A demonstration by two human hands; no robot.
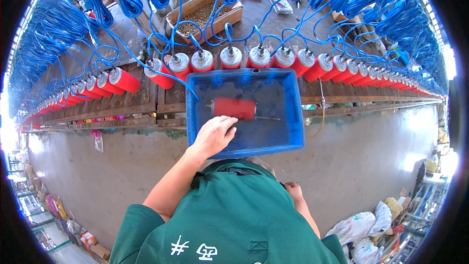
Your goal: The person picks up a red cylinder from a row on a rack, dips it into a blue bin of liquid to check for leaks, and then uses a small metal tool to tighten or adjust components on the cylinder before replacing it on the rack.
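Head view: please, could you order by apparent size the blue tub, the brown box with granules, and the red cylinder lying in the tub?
Largest to smallest, as they look here:
1. Blue tub
2. Brown box with granules
3. Red cylinder in the tub

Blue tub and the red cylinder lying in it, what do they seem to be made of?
Blue tub: probably moulded plastic with a slightly shiny finish, judging by its even colour and rounded corners in one piece. Red cylinder: its smooth, evenly red side looks painted or coated; the body beneath could be metal or plastic, as the coating hides it.
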